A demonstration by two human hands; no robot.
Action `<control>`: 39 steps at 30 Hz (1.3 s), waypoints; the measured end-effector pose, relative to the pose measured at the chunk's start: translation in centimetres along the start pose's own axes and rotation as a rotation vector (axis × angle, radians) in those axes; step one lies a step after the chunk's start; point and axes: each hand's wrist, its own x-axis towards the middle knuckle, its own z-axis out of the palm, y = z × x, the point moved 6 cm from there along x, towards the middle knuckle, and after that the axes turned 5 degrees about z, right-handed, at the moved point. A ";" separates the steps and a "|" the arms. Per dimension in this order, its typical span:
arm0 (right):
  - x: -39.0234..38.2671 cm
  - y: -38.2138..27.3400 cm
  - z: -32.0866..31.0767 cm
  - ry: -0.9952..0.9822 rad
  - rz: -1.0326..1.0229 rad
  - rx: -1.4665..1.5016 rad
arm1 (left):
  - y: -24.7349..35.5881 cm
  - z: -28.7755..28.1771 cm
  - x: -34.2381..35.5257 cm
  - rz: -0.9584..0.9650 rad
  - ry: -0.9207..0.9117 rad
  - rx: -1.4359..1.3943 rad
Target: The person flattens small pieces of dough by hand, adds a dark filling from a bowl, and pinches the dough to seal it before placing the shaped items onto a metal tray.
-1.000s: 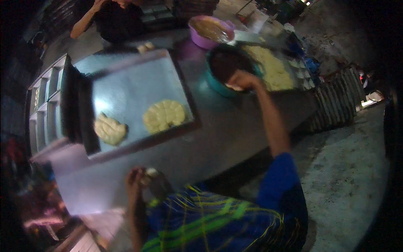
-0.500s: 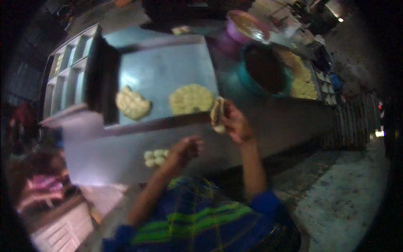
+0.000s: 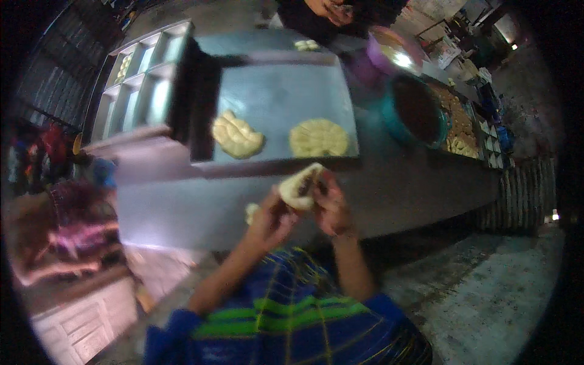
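Observation:
A flattened piece of pale dough with dark filling on it is held up in front of the table's near edge. My left hand is closed on its left side. My right hand grips its right side, the fingers at the dark filling. Just beyond lies a grey metal tray. On its near part rest two segmented pieces of dough, a curved one at left and a rounder one at right. Small dough balls show partly behind my left hand.
A teal tub with dark contents stands right of the tray, a purple basin behind it. Farther right is a tray of dough pieces. A white partitioned box stands at left. Another person's hand shows at the top.
My left hand has come up from beside the dough balls to take hold of the dough. My right hand has brought the dough lower and nearer. The view has shifted.

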 end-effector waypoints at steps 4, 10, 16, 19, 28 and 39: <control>-0.3 2.1 -0.5 -0.056 -0.253 -0.202 | 3.0 1.9 -1.9 0.142 0.118 0.131; -2.3 0.0 9.0 -0.151 -0.829 -1.583 | 6.5 2.3 -4.4 0.285 0.283 0.408; -1.8 0.2 11.2 -0.327 -0.706 -1.809 | 8.9 1.4 -6.3 0.427 0.262 0.699; 0.0 -1.2 12.8 -0.114 -0.508 -1.533 | 9.6 1.3 -7.1 0.332 0.200 0.911; 0.7 0.5 14.0 -0.448 -0.709 -1.716 | 11.0 -2.7 -7.5 0.188 0.274 0.708; -1.1 5.0 15.9 -0.012 -0.902 -1.766 | 9.9 -2.7 -7.1 0.164 0.162 0.171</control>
